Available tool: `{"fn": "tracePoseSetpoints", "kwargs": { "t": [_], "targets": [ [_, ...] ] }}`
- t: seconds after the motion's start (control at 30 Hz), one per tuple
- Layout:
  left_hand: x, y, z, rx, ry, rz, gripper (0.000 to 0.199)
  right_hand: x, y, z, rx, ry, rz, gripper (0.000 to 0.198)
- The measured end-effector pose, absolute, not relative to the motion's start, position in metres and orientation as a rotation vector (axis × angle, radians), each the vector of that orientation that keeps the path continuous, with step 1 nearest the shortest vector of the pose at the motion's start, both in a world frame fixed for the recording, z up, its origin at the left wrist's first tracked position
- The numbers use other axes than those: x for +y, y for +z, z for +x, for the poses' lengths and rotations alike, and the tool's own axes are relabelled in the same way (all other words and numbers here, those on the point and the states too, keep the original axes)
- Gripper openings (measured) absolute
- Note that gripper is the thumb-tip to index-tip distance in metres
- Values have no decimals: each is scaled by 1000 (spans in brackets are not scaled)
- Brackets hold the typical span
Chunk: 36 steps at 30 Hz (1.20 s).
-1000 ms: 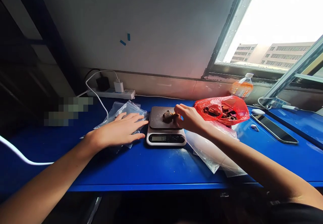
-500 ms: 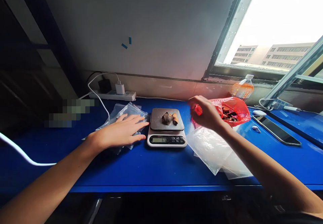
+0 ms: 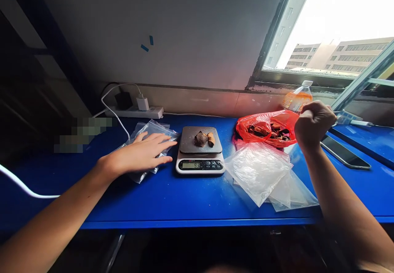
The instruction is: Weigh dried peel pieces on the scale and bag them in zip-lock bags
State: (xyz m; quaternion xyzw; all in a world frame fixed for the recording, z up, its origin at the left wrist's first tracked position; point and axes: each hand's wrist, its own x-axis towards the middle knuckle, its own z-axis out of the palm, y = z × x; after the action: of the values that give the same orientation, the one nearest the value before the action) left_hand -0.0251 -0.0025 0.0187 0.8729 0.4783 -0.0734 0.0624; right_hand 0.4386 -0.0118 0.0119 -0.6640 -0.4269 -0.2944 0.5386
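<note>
My left hand (image 3: 147, 152) lies with fingers spread over a pile of clear plastic bags (image 3: 168, 133), its fingertips just left of a digital kitchen scale (image 3: 184, 167). On the scale's metal plate rest a dark, rough dried piece (image 3: 200, 139) and a paler curled piece (image 3: 211, 139). The small display is lit. My right hand (image 3: 315, 124) is a raised fist at the right edge of a red plastic bag (image 3: 250, 121). Dried brown pieces (image 3: 278, 133) fill the bag's open mouth. What the fist holds, if anything, is hidden.
More clear bags (image 3: 261, 174) lie in front of the red bag. A phone (image 3: 346, 152) is at the right, and a drink bottle (image 3: 298, 96) stands behind. At the back left are a power strip (image 3: 155, 112) and a white cable (image 3: 27, 189). The blue table's front edge (image 3: 197, 223) runs across.
My right hand has moved from the red bag's left side to its right side, and the bag's mouth shows more fully. The display's digits differ. My left hand stays spread over the clear bags.
</note>
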Motion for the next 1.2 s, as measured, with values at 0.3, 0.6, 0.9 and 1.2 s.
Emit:
{"fn": "tracePoseSetpoints", "kwargs": {
  "t": [0.3,0.6,0.9,1.2],
  "targets": [
    [0,16,-28,1446,-149,2671,65,-2,-2,445,-1078,-544,-1692,36],
    [-6,22,-24,1452,-200,2667,63,-1,-6,447,-1090,-588,-1625,51],
    [-2,19,-31,1434,-142,2682,64,0,-5,446,-1084,-619,-1527,51],
    [14,54,30,1279,281,2763,63,0,-3,448,-1044,-597,-1650,47]
  ]
}}
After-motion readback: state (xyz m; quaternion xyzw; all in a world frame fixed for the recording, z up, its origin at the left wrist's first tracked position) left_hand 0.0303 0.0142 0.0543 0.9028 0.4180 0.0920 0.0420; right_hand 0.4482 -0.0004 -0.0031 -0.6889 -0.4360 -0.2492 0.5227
